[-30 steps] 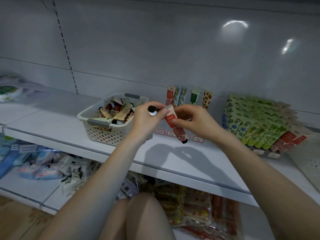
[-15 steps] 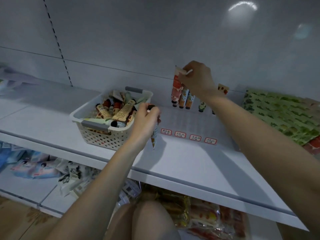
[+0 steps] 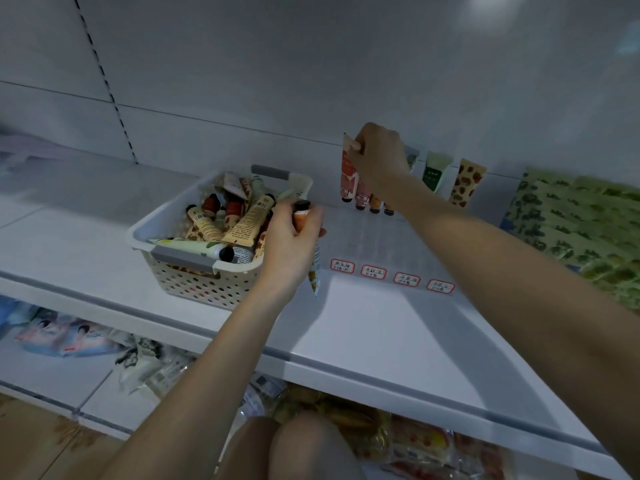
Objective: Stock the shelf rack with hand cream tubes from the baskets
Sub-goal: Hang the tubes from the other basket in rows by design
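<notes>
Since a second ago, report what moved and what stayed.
The right hand carried the red tube from beside the left hand to the back of the rack, fingers still pinching its top. The left hand still holds a second tube by the unmoved basket.

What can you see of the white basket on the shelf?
The basket is white plastic, rectangular, with perforated lower walls and a grey handle at each end. It sits upright on the white shelf, heaped with hand cream tubes at mixed angles. The left hand, gripping a tube, is beside its right rim.

One basket [image 3: 207,289] — four price labels [image 3: 373,271] — two held tubes [image 3: 347,177].
</notes>
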